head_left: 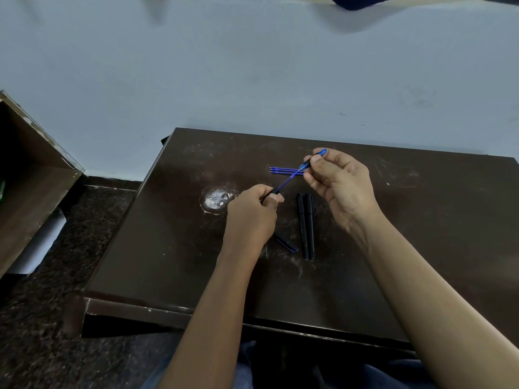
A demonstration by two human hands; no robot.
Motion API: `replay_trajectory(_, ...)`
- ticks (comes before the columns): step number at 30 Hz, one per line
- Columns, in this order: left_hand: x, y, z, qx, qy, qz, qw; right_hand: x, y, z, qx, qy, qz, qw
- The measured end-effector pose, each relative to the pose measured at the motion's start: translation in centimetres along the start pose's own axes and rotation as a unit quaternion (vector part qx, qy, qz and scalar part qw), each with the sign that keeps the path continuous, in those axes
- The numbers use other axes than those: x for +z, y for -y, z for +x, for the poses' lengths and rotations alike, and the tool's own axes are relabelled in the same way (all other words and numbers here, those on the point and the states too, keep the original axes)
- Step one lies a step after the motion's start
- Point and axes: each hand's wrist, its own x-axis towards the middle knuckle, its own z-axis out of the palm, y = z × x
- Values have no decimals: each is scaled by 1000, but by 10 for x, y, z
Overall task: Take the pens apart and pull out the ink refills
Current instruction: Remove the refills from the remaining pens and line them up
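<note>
Above a dark brown table (pixel 168 248), my left hand (pixel 252 214) grips the black barrel (pixel 273 192) of a pen. My right hand (pixel 337 181) pinches the blue tip section (pixel 314 160) of the same pen. A thin blue ink refill (pixel 290 178) spans the gap between the two parts. Three blue refills (pixel 283 170) lie side by side on the table behind my hands. Two black pens (pixel 306 226) lie parallel between my forearms. A black cap with a blue clip (pixel 286 242) rests beside my left wrist.
A pale worn patch (pixel 216 199) marks the tabletop left of my left hand. A blue-grey wall (pixel 252 66) rises behind the table. An open wooden cabinet (pixel 31 175) stands at the left, over a dark speckled floor (pixel 56 332).
</note>
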Motion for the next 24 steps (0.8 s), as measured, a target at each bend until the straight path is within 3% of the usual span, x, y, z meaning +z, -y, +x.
replay_trajectory(24, -1, -3, -1, 2, -7, 23, 1000, 5, -7, -3, 11, 45, -41, 998)
